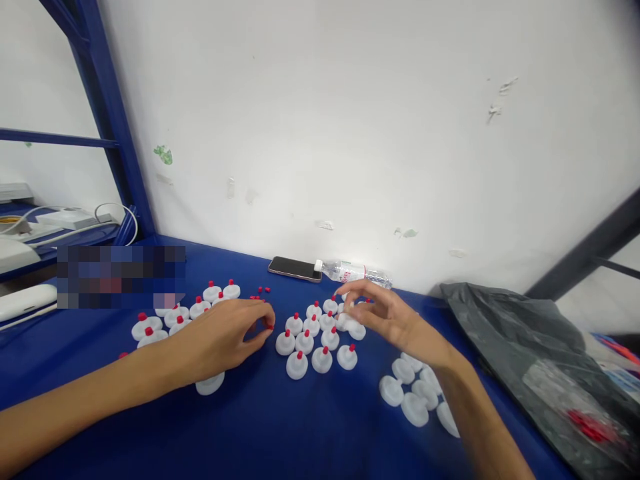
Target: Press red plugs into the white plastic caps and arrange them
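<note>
On the blue table (260,427) lie several white caps with red tips (315,340) in a cluster at the middle. My left hand (225,340) rests beside them, its fingertips pinched on a small red tip (270,326). My right hand (380,313) hovers over the cluster's right side with fingers curled around a white cap (345,322). More red-tipped caps (170,319) sit at the left. Plain white caps without tips (415,393) lie under my right forearm. A few loose red tips (263,291) lie behind my left hand.
A phone (294,268) and a lying plastic bottle (353,272) rest against the white wall. A dark plastic bag (530,347) with red pieces inside covers the table's right side. A blue metal frame (107,113) and white devices stand at the left.
</note>
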Demonstrator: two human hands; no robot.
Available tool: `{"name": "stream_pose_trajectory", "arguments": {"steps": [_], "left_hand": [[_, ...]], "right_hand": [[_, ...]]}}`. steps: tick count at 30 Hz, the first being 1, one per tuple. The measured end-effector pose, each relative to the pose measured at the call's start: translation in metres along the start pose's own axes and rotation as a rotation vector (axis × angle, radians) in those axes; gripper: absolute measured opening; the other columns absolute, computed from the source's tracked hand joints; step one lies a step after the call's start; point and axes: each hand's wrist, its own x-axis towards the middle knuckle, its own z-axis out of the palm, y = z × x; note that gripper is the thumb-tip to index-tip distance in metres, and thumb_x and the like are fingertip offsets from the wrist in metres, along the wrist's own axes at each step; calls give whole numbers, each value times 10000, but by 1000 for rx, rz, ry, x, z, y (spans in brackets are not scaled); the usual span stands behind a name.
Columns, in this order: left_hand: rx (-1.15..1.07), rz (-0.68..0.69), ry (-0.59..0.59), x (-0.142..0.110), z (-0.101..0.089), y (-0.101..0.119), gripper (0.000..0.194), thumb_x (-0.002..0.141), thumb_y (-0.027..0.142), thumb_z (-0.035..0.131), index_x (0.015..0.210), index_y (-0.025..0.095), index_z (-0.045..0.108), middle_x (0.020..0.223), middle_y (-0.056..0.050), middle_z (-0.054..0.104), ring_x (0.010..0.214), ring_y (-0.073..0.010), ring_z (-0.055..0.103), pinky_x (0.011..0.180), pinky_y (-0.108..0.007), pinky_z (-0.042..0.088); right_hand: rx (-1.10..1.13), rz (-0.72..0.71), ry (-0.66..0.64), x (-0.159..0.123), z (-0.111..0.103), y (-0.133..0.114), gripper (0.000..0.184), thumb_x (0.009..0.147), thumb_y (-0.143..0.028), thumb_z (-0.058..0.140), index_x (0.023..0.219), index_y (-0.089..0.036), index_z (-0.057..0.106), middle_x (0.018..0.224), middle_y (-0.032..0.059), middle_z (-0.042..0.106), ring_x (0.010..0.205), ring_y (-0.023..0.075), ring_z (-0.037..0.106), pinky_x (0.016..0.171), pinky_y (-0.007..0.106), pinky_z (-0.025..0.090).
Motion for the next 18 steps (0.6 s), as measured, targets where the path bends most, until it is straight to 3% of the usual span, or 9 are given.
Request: {"name": "stream_pose_trajectory", "arguments": {"steps": [4,7,11,18], "left_hand": [[-13,87,174,2,1,-5,112,987,205,590,1052,269,656,903,34,717,718,-149,644,656,-291,461],[-63,214,251,3,-4,1,156,1014,207,596,1133,296,643,990,36,739,784,-124,674,701,-250,504],[-120,395,269,0,-8,12,209,1030,178,582,1197,290,639,1048,3,739,910,-121,708,806,-215,546],[-79,471,269,-6,-1,18,237,1022,122,562,1193,258,653,1010,-38,728,754,-127,687,633,-231,517]], "right_hand": [[7,-8,-35,9,21,4,379,911,-367,753,1263,-310,625,971,4,750,927,211,724,796,332,552],[-83,-12,-29,13,34,0,423,885,-332,778,1280,-340,629,914,-18,807,997,232,740,875,372,545],[-139,-58,11,15,50,-9,495,855,-306,805,1311,-363,621,913,-50,819,995,229,744,1059,460,452],[-151,-90,-25,15,67,-8,513,848,-251,817,1297,-404,621,918,-85,815,1036,217,721,1035,440,440]]}}
